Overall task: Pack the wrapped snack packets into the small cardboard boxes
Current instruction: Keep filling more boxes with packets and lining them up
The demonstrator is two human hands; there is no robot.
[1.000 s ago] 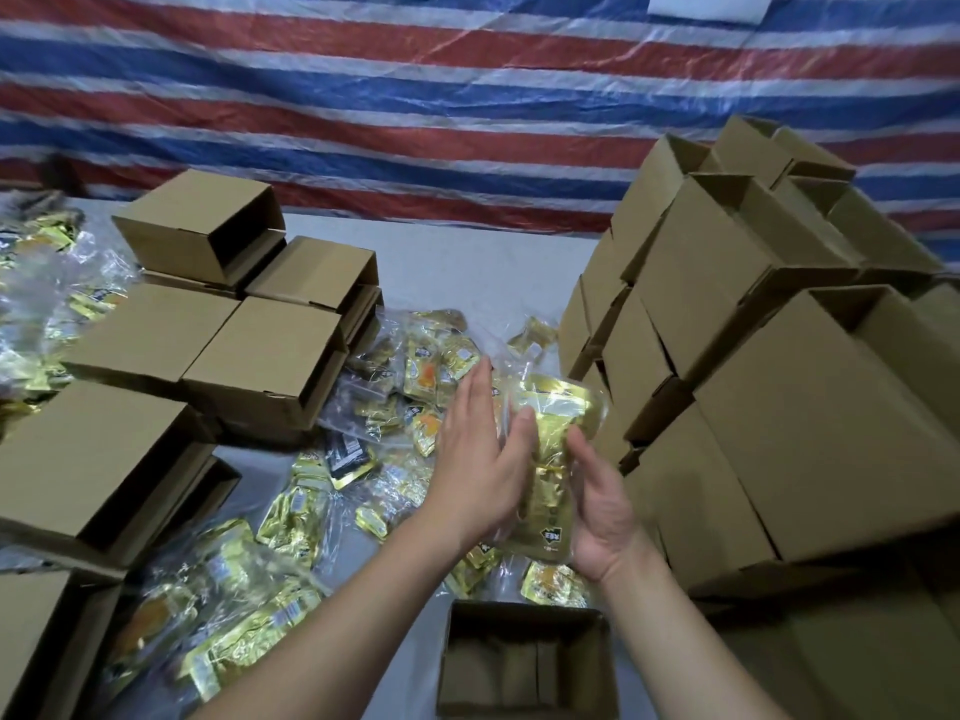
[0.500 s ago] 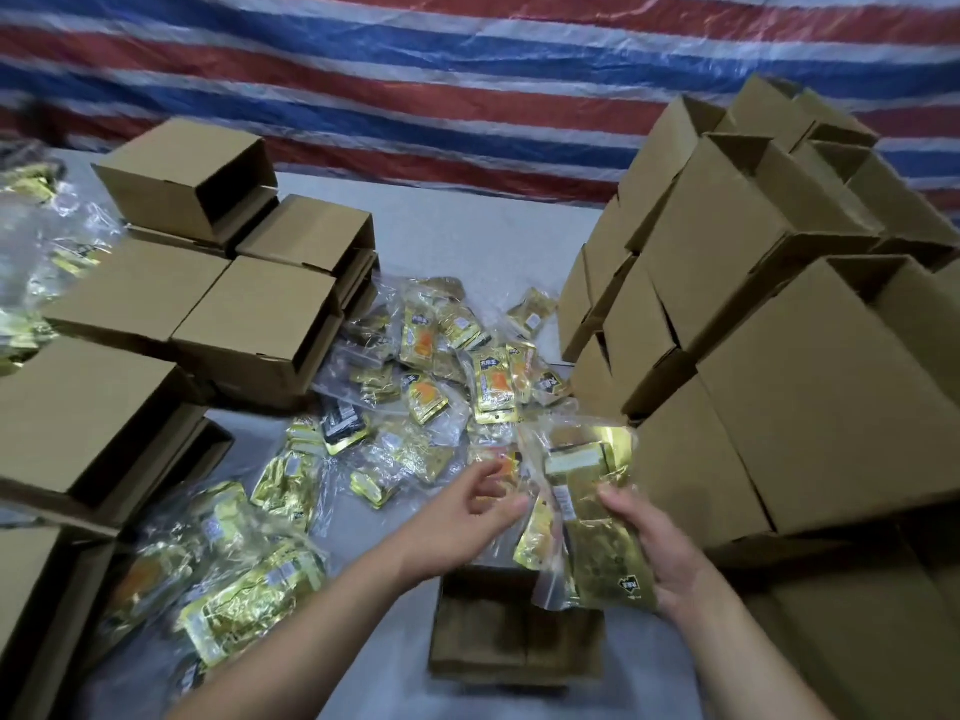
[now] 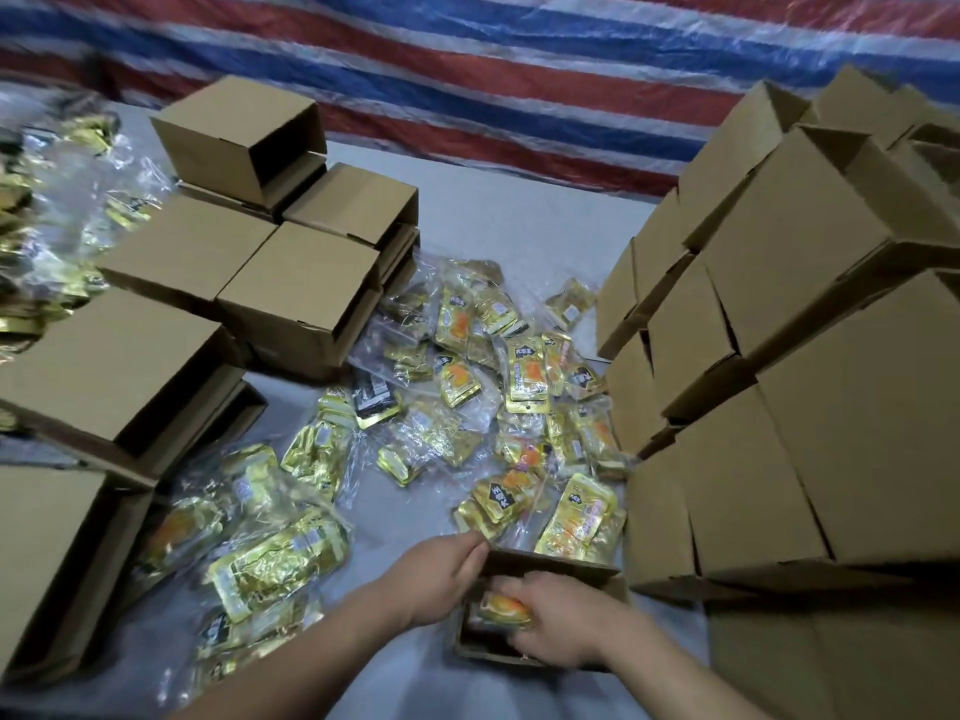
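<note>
Pressing a gold snack packet [image 3: 503, 609] down into the small open box [image 3: 550, 566] at the bottom centre of the frame, the right hand [image 3: 558, 623] has its fingers curled over the packet, holding it inside the box. The left hand [image 3: 441, 574] grips the box's left wall near the far corner, fingers hooked over the rim, steadying it. The packet lies low in the box, directly under the right hand, its long axis running roughly left to right across the opening; how flat it sits cannot be told, since the hand covers much of it. For the next packet, the loose pile of packets [image 3: 498, 402] lies just beyond the box's far wall, towards the middle of the frame, and the nearest ones almost touch that wall. The right hand looks closer to those, so it would likely reach forward while the left keeps the box in place. Stacks of boxes [image 3: 831, 356] stand at the right of the frame, and more boxes [image 3: 244, 283] sit at upper left.
</note>
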